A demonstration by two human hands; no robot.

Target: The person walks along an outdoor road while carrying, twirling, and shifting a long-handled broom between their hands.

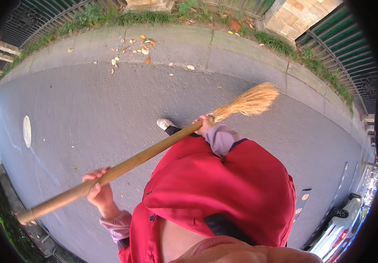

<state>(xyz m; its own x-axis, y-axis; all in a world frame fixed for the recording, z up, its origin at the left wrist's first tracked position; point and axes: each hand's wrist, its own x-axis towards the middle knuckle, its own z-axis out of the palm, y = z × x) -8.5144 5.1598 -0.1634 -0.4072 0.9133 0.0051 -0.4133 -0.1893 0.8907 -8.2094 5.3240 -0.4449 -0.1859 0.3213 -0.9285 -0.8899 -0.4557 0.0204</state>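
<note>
A broom with a wooden handle (136, 160) slants across my front, its thick end at the lower left. My left hand (99, 190) holds the handle towards that end, thumb and fingers around it. Close to the bristles, my right hand (204, 126) grips the shaft. The straw broom head (249, 100) points to the upper right, over the asphalt near the kerbside strip. Several dry leaves (145, 51) lie scattered on the paved strip and the road's edge, away from the bristles.
A concrete strip (241, 46) borders the road, with grass (149, 18), stone pillars (289, 19) and metal fences (346, 49) behind it. A manhole cover (27, 131) lies at the left. A white car (338, 230) stands at the lower right. My shoe (165, 124) is on the asphalt.
</note>
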